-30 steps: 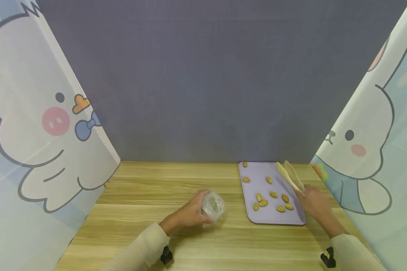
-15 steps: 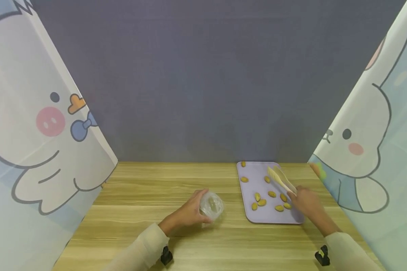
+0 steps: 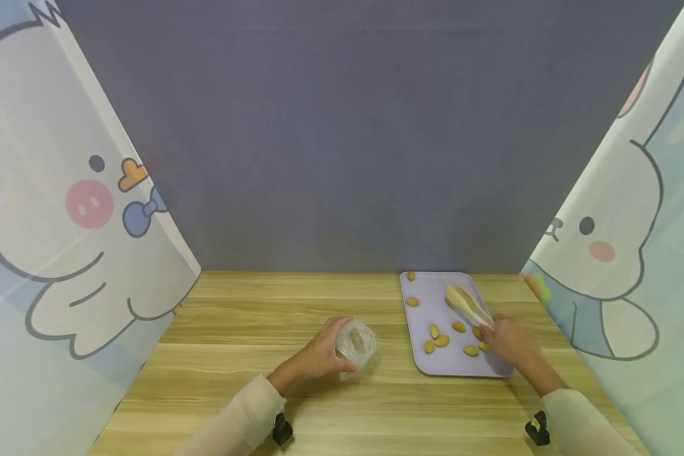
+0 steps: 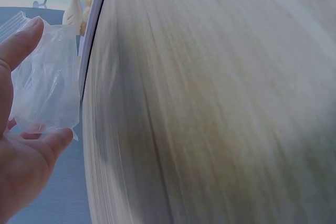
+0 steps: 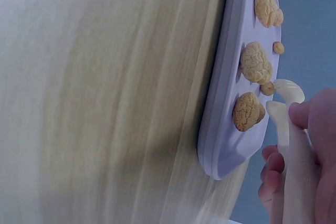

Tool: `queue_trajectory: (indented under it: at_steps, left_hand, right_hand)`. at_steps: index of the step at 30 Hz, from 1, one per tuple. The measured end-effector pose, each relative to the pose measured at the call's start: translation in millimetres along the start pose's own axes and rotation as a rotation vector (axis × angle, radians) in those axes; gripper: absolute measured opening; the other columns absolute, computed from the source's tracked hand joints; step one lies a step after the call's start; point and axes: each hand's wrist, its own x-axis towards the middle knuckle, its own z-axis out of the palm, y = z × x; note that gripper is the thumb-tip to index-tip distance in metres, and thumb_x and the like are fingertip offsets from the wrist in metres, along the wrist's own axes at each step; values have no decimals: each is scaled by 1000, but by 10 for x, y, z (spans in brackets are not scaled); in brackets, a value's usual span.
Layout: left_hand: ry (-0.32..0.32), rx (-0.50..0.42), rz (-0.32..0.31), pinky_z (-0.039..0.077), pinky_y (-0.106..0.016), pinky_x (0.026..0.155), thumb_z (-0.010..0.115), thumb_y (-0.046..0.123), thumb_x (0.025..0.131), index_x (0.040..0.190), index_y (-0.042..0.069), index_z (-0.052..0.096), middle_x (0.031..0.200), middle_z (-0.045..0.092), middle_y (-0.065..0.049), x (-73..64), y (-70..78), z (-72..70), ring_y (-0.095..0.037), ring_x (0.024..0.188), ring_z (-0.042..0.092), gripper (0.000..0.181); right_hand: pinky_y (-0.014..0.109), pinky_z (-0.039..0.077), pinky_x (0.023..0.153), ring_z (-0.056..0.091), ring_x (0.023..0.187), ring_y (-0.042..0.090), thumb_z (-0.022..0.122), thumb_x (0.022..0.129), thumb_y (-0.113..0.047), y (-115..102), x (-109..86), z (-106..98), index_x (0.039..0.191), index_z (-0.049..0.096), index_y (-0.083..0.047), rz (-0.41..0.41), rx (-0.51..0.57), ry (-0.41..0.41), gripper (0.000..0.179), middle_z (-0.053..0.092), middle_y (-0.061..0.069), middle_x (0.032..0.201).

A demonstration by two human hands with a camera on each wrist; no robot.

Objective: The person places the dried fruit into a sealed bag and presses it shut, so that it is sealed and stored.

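My left hand grips a clear plastic bag upright over the table, its mouth spread. In the left wrist view, thumb and fingers curl round the bag. My right hand grips cream-coloured tongs by the handles. Their tips reach over the lavender tray, above one golden-brown, pastry-like piece that they mostly hide. Whether the tips touch it, I cannot tell. Several similar crackled pieces lie scattered on the tray. The tong arms stand a little apart in the right wrist view.
The wood-grain table runs back to a dark grey panel. Printed cartoon sheets flank it on both sides. The tray lies at the table's right rear, to the right of the bag.
My right hand has moved left with the tongs, bringing their tips from the tray's right edge to the piece near its middle rear. My left hand and the bag have stayed nearly still.
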Motion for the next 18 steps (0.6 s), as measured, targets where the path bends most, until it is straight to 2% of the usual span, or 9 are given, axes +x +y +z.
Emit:
queue_trajectory:
  at_steps: [7, 18]
  left_hand:
    - [7, -12, -2, 47, -50, 103, 92, 30, 73, 155, 5, 32, 153, 39, -16, 11, 2, 10, -29, 127, 51, 105]
    - [5, 3, -11, 47, -49, 103, 91, 37, 75, 156, 7, 31, 153, 39, -14, 23, -4, 7, -27, 127, 51, 105]
  right_hand:
    - [35, 37, 49, 49, 56, 22, 60, 99, -28, -9, 9, 22, 83, 56, -1, 13, -11, -21, 32, 53, 6, 64]
    - [35, 37, 48, 50, 56, 22, 57, 100, -28, -1, 38, 49, 85, 56, 0, 22, -16, -44, 32, 53, 7, 65]
